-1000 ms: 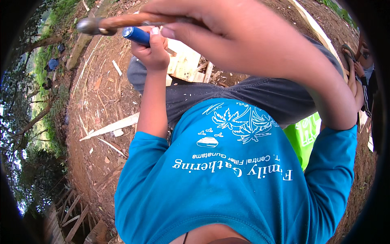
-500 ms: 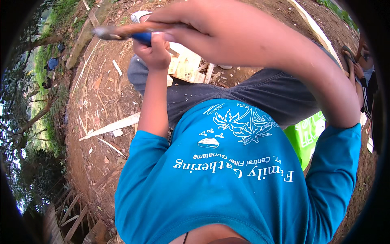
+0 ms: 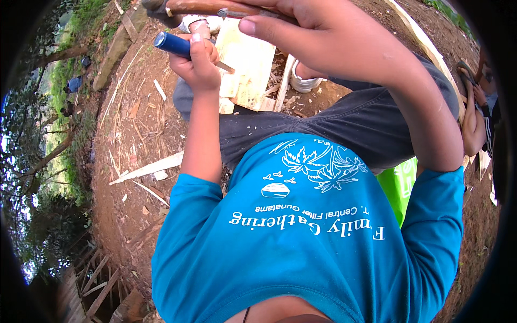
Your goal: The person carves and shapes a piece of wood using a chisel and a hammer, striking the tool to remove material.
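My left hand [image 3: 197, 63] is closed around a chisel with a blue handle [image 3: 173, 44]. Its metal blade slants down to the right over a pale wooden board [image 3: 250, 62]. In my right hand [image 3: 307, 32] is a hammer [image 3: 212, 7] with a brown wooden handle. The dark hammer head is at the top edge, above and a little left of the chisel's handle end, apart from it. The board lies between my legs, with smaller pale wood pieces against its near end. Whether the chisel's tip touches the wood I cannot tell.
Wood shavings and offcuts litter the brown soil. A long pale strip [image 3: 148, 168] lies at my left, another [image 3: 414, 32] at the upper right. Another person [image 3: 474, 121] sits close on the right. Trees and people stand farther off at the left.
The hammer has risen away from the chisel's handle, up toward the top edge. My right arm has moved up, uncovering more of the board. My left hand still grips the chisel.
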### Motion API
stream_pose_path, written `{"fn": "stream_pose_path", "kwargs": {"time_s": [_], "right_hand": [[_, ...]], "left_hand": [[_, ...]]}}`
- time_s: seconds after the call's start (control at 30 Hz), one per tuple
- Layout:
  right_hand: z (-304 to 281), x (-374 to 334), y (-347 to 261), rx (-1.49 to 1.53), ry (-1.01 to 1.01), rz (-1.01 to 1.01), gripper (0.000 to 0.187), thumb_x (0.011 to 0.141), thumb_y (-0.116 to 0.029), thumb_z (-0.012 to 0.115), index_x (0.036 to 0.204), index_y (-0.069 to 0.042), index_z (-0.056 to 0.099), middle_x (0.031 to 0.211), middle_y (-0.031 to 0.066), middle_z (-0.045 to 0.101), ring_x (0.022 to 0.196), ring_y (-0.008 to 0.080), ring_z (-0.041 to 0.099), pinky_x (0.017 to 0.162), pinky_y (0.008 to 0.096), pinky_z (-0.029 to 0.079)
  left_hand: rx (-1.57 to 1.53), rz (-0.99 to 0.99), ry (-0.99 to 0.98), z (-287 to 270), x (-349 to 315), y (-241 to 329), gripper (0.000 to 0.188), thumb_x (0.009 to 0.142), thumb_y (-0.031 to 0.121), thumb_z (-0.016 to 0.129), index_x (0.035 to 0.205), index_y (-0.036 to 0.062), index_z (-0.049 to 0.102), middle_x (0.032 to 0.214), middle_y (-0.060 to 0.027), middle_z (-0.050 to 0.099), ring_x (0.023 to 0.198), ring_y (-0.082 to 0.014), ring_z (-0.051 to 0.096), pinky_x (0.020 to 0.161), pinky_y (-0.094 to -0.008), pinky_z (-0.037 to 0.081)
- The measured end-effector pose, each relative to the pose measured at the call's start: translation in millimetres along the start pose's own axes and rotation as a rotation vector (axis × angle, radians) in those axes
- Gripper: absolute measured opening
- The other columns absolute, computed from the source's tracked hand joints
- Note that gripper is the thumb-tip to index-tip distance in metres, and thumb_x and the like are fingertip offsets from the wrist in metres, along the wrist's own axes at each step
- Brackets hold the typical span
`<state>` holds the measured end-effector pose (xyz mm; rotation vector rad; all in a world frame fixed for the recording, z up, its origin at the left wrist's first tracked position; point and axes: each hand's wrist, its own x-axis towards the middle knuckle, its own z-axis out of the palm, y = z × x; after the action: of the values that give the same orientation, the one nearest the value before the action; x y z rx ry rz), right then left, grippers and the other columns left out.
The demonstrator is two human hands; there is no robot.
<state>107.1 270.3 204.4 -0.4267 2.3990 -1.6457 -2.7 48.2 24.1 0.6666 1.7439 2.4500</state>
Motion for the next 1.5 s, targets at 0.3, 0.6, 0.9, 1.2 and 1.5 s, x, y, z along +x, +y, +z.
{"fn": "stream_pose_path", "kwargs": {"time_s": [0.3,0.6,0.9,1.2,1.5], "right_hand": [[8.5,-12.8,-14.3,-0.104,0.113,-0.086,0.028,0.104,-0.016,0.05,0.123,0.001,0.061,0.078,0.0137,0.062,0.068,0.0254,0.059,0.065,0.038,0.048],[2.2,11.1,-18.3,-0.151,-0.029,0.013,0.024,0.102,-0.016,0.049,0.112,0.002,0.061,0.077,0.0205,0.067,0.071,0.036,0.068,0.067,0.0479,0.053],[6.6,12.0,-10.0,-0.054,0.0,-0.063,0.021,0.102,-0.015,0.049,0.108,0.001,0.06,0.077,0.0228,0.066,0.071,0.0397,0.066,0.067,0.0499,0.052],[27.8,10.3,-10.6,-0.104,0.16,-0.088,0.016,0.101,-0.014,0.05,0.107,0.0,0.056,0.076,0.0202,0.065,0.069,0.0372,0.065,0.066,0.0474,0.051],[25.7,22.0,2.2,-0.046,0.139,0.125,0.018,0.1,-0.013,0.051,0.109,0.002,0.058,0.073,0.019,0.062,0.066,0.033,0.064,0.064,0.045,0.052]], "left_hand": [[0.117,0.104,-0.001,17.1,0.8,-10.0,0.013,0.099,0.008,0.059,0.098,0.0039,0.047,0.067,0.0021,0.05,0.048,-0.0023,0.043,0.043,-0.0203,0.032],[0.093,0.186,0.043,21.0,0.7,-14.3,0.021,0.094,0.013,0.064,0.101,-0.0004,0.05,0.073,-0.0016,0.055,0.052,-0.0051,0.05,0.045,-0.0217,0.041],[0.077,0.138,0.093,15.5,2.4,-6.0,0.015,0.094,0.008,0.061,0.093,0.0041,0.046,0.065,0.0006,0.05,0.047,-0.0034,0.045,0.04,-0.0218,0.036],[0.068,0.136,0.059,18.6,0.4,-12.4,0.008,0.091,0.004,0.056,0.095,0.0031,0.049,0.072,-0.0002,0.053,0.052,-0.003,0.047,0.044,-0.0215,0.038],[0.04,0.07,-0.005,10.6,2.2,-19.2,0.013,0.094,0.007,0.059,0.093,0.0046,0.047,0.073,0.0001,0.052,0.05,-0.003,0.045,0.042,-0.0212,0.037]]}}
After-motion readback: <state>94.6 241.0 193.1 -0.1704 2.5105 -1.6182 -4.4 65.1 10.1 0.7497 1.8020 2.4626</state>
